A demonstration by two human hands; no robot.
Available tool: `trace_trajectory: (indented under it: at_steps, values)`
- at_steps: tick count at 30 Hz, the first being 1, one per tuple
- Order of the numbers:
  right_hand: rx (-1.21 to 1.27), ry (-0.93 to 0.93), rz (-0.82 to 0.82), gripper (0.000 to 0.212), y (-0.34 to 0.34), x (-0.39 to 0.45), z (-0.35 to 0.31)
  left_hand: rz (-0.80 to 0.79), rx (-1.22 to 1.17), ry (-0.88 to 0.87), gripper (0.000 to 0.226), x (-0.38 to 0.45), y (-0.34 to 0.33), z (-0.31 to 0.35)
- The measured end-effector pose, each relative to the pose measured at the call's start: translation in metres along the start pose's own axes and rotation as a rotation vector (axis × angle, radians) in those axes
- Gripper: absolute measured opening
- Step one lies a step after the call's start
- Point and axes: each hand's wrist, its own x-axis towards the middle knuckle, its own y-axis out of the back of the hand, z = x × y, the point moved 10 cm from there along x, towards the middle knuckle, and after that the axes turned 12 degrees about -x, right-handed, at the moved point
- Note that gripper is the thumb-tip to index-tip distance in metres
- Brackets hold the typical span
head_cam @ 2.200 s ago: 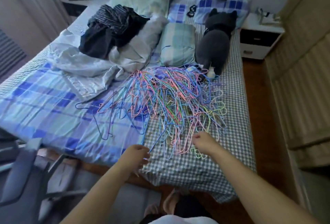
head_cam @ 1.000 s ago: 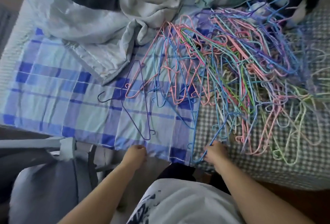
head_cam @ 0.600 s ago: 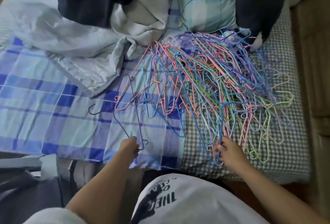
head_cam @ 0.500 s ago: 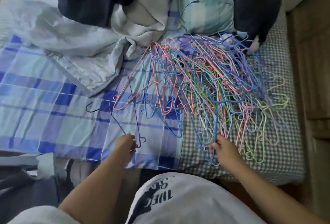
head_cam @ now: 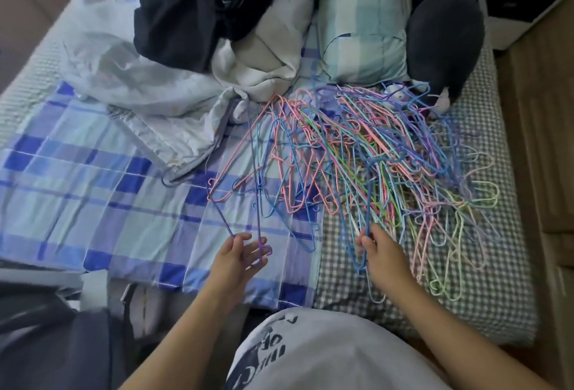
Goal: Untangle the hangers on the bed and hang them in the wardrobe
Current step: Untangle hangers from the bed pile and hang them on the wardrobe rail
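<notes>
Purple wire hanger (head_cam: 248,219) is hooked over the curled fingers of your left hand (head_cam: 239,257), above the plaid sheet (head_cam: 93,203). Your right hand (head_cam: 380,254) pinches a blue hanger (head_cam: 368,200) at the near edge of the tangled hanger pile (head_cam: 388,156) on the bed (head_cam: 484,296).

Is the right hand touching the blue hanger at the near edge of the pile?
Touching. In the head view the right hand pinches the blue hanger between thumb and fingers.
</notes>
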Motion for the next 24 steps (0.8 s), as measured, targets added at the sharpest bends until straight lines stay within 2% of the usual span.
trace_trajectory:
  at_steps: [4,7,11,13,16,19,24]
  values:
    - [0.13,0.062,0.22,0.02,0.057,-0.016,-0.029,-0.084,0.281,-0.193,0.025,-0.014,-0.044,0.025]
    - [0.253,0.084,0.424,0.024,0.119,-0.036,-0.036,-0.2,0.479,-0.336,0.025,-0.031,-0.102,0.044]
    - [0.434,0.108,0.638,0.027,0.197,-0.072,-0.022,-0.371,0.503,-0.413,0.026,-0.07,-0.191,0.047]
    - [0.634,0.092,0.656,0.024,0.223,-0.089,-0.002,-0.468,0.541,-0.441,0.028,-0.096,-0.237,0.038]
    - [0.891,0.091,0.654,0.021,0.254,-0.128,0.037,-0.601,0.591,-0.424,0.033,-0.135,-0.304,0.002]
    - [1.074,0.063,0.721,0.016,0.274,-0.167,0.09,-0.695,0.649,-0.417,0.039,-0.169,-0.356,-0.045]
    - [1.217,-0.061,0.803,0.01,0.298,-0.257,0.213,-0.784,0.703,-0.353,0.045,-0.238,-0.411,-0.17]
